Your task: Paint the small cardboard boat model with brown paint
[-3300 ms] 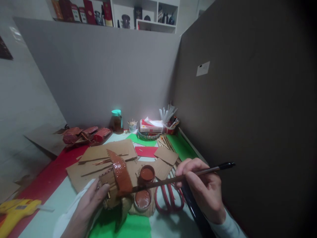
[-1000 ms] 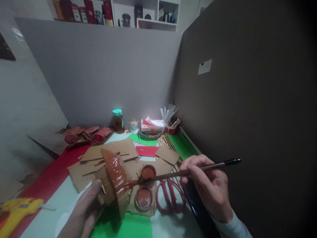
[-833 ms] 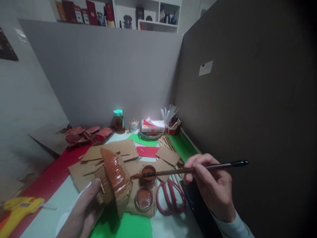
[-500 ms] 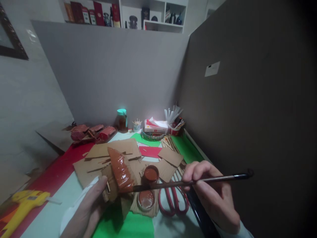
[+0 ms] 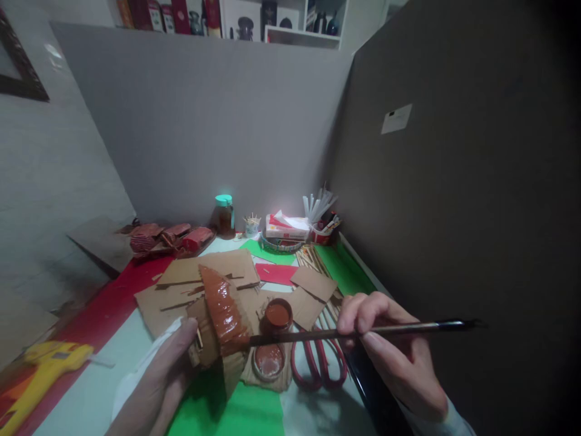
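My left hand (image 5: 170, 357) is closed around a cardboard piece (image 5: 222, 309), whose upper face wears a wet, shiny reddish-brown coat. Bare cardboard shows along its right edge and lower part. A white tissue (image 5: 147, 357) lies against that hand. Between the thumb and fingers of my right hand (image 5: 385, 339) is a dark-handled paintbrush (image 5: 313, 334), held almost level. Its tip touches the coated face near the lower right. Just beyond the handle stands a small pot of brown paint (image 5: 278, 315); nearer me, another round dish (image 5: 269, 361) holds similar paint.
Red-handled scissors (image 5: 320, 363) lie right of the paint. A yellow glue gun (image 5: 49, 369) is at far left. Cardboard sheets (image 5: 181, 272) cover the middle. Behind them stand a lidded jar (image 5: 224, 218), a tissue box (image 5: 285, 226) and painted pieces (image 5: 167, 239). Grey panels (image 5: 204, 121) border the table.
The brush has shifted slightly right along with my right hand, its tip still on the coated face. The cardboard stays in my left hand, and the whole view has tilted a little downward.
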Available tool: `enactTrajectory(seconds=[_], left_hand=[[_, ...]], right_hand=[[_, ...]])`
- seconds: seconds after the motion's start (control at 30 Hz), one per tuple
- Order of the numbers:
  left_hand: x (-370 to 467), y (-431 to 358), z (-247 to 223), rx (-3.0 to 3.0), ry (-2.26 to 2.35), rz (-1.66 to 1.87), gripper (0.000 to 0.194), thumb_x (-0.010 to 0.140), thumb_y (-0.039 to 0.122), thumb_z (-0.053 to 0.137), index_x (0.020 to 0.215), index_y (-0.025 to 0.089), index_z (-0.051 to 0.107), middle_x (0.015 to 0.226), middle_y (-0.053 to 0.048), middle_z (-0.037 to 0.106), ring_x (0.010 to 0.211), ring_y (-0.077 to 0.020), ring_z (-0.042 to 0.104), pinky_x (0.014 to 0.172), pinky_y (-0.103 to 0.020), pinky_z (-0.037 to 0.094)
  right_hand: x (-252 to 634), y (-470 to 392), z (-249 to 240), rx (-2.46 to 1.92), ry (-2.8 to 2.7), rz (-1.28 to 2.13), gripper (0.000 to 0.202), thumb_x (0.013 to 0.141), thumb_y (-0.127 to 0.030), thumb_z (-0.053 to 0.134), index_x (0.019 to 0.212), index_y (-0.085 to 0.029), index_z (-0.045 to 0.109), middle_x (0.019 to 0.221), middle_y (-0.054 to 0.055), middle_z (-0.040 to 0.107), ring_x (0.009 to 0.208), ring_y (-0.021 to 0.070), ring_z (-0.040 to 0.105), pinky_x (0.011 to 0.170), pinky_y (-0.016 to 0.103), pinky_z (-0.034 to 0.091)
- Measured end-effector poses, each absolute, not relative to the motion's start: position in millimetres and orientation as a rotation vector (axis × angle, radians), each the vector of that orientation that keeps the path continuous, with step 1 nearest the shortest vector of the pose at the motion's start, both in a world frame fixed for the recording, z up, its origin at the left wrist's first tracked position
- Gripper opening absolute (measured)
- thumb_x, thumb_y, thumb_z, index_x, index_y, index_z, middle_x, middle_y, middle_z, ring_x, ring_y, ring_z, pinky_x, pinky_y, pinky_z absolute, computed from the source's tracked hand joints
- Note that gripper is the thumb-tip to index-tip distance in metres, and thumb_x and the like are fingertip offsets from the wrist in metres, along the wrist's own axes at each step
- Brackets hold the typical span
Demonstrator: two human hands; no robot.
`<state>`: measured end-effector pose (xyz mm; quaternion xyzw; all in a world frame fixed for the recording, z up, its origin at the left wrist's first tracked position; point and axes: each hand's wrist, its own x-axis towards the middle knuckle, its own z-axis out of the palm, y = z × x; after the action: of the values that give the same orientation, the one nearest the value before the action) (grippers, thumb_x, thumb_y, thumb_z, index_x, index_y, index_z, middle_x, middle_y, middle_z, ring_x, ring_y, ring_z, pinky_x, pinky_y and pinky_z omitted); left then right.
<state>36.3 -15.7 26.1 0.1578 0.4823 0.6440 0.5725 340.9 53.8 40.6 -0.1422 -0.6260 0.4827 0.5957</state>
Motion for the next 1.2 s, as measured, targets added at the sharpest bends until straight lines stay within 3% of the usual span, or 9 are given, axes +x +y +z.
enactTrajectory(seconds=[0.17,0.23,0.33,0.47,0.6,0.7,0.87,1.1,1.2], left_hand=[[32,-14,19,0.426,1.146,1.563,0.063,0.086,0.043,0.104,0.143,0.027,0.080,0.132,-0.005,0.093,0.123,-0.0346,0.089,0.098,-0.037,0.078],[30,-13,15,0.435,1.142,1.563,0.069,0.080,0.043,0.109,0.141,0.027,0.081,0.131,-0.005,0.093,0.120,-0.0347,0.090,0.095,-0.036,0.079],[27,-12,10,0.428,1.122,1.533,0.076,0.072,0.045,0.114,0.138,0.027,0.082,0.131,-0.006,0.093,0.122,-0.0383,0.089,0.103,-0.043,0.078],[26,-13,8,0.438,1.101,1.561,0.072,0.075,0.045,0.113,0.139,0.033,0.081,0.124,0.002,0.094,0.121,-0.0297,0.089,0.100,-0.031,0.076],[22,-14,5,0.408,1.079,1.513,0.084,0.077,0.045,0.111,0.151,0.030,0.075,0.144,-0.008,0.089,0.132,-0.0380,0.086,0.111,-0.045,0.075],[18,-15,3,0.384,1.058,1.479,0.091,0.076,0.047,0.112,0.157,0.033,0.071,0.152,-0.008,0.085,0.143,-0.0415,0.080,0.121,-0.052,0.069],[18,-17,4,0.380,1.098,1.496,0.093,0.073,0.043,0.113,0.155,0.032,0.071,0.157,-0.011,0.082,0.149,-0.0460,0.075,0.124,-0.060,0.067],[12,-18,-3,0.421,1.125,1.412,0.080,0.081,0.051,0.108,0.152,0.035,0.075,0.145,-0.008,0.089,0.131,-0.0433,0.086,0.108,-0.056,0.076],[10,-20,-4,0.381,1.099,1.417,0.080,0.083,0.045,0.107,0.155,0.036,0.073,0.144,-0.007,0.089,0.135,-0.0440,0.084,0.114,-0.058,0.073]], right_hand=[[341,52,39,-0.291,-1.432,1.142,0.010,0.113,-0.029,0.079,0.104,-0.027,0.078,0.099,0.001,0.080,0.080,0.0119,0.073,0.071,0.017,0.062],[341,52,39,-0.289,-1.436,1.152,0.009,0.114,-0.029,0.079,0.105,-0.028,0.078,0.100,0.001,0.081,0.081,0.0123,0.075,0.073,0.018,0.063],[339,51,42,-0.296,-1.468,1.153,0.010,0.113,-0.030,0.080,0.104,-0.028,0.080,0.100,0.001,0.083,0.082,0.0128,0.076,0.078,0.020,0.065],[341,52,43,-0.307,-1.499,1.125,0.012,0.113,-0.031,0.081,0.102,-0.026,0.079,0.099,0.002,0.083,0.084,0.0134,0.076,0.079,0.020,0.064],[346,52,43,-0.324,-1.493,1.097,0.011,0.113,-0.030,0.079,0.103,-0.026,0.078,0.098,0.002,0.081,0.086,0.0141,0.073,0.078,0.020,0.061],[349,51,44,-0.334,-1.481,1.096,0.012,0.114,-0.030,0.079,0.102,-0.026,0.077,0.097,0.001,0.080,0.084,0.0139,0.071,0.078,0.020,0.060],[350,50,48,-0.310,-1.447,1.090,0.010,0.114,-0.030,0.079,0.104,-0.027,0.078,0.099,0.001,0.079,0.084,0.0139,0.070,0.077,0.021,0.062],[339,47,46,-0.299,-1.449,1.164,0.009,0.114,-0.028,0.079,0.106,-0.027,0.080,0.101,0.001,0.082,0.085,0.0131,0.075,0.079,0.020,0.064],[338,46,48,-0.330,-1.470,1.129,0.013,0.113,-0.033,0.081,0.102,-0.028,0.079,0.096,0.001,0.081,0.077,0.0133,0.072,0.073,0.020,0.063]])
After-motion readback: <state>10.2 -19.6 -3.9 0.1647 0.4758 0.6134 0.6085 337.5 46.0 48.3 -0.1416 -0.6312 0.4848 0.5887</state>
